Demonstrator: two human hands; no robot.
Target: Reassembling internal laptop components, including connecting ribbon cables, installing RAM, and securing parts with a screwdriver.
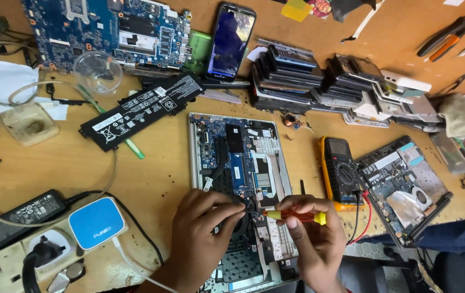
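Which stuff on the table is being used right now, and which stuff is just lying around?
Being used:
- opened laptop
- red and yellow screwdriver, held in the right hand
- left hand, resting on the laptop's insides

Just lying around:
- long black battery
- yellow multimeter
- phone
- blue circuit board
- stack of drives
- clear cup
- blue and white plug-in box

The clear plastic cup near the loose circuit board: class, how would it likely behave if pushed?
The clear plastic cup looks thin-walled and empty, so probably light and easily slid. Its round rim suggests it would roll if tipped over.
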